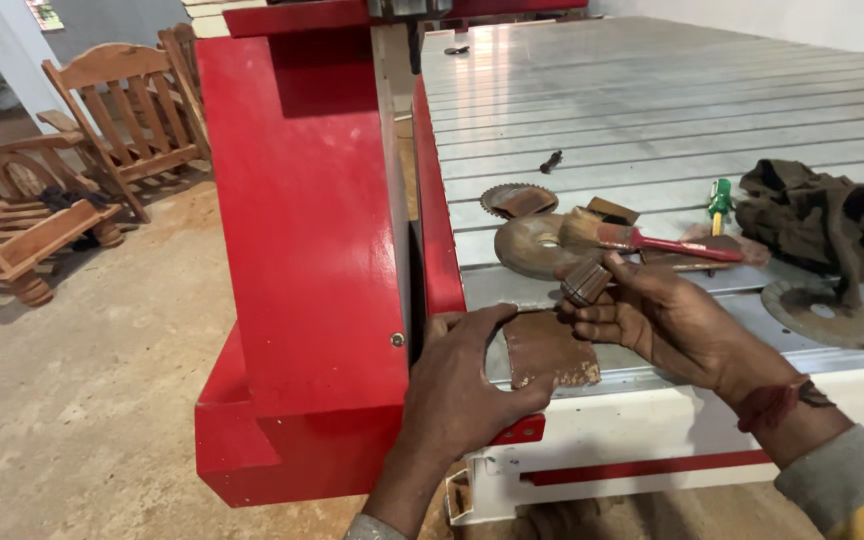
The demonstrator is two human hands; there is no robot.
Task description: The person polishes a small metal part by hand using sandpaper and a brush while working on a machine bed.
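At the near edge of the ribbed metal machine bed (672,110), close to its left corner where the red gantry upright (302,230) stands, the left hand (457,385) lies spread and flat, its thumb pressing the near-left corner of a worn brown sheet (550,348) that rests on the bed's edge; it pins the sheet rather than gripping it. Just beside it, the right hand (667,320) is curled around a small ribbed cylindrical piece (586,281), pinched between thumb and fingertips and held just above the sheet's far edge. The step in hand looks like steadying the sheet while the small piece is brought to it, and the next move would call for firm pressure from the left hand and a controlled, level approach by the right. Further in lie a rusty round disc (532,245), a small toothed saw blade (512,200) and a red-handled brush (642,238). Toward the right edge sit a green-handled screwdriver (719,203), a dark crumpled rag (832,225) and a flat metal ring (827,315). Far left, on the dusty floor, stand wooden chairs (102,120).
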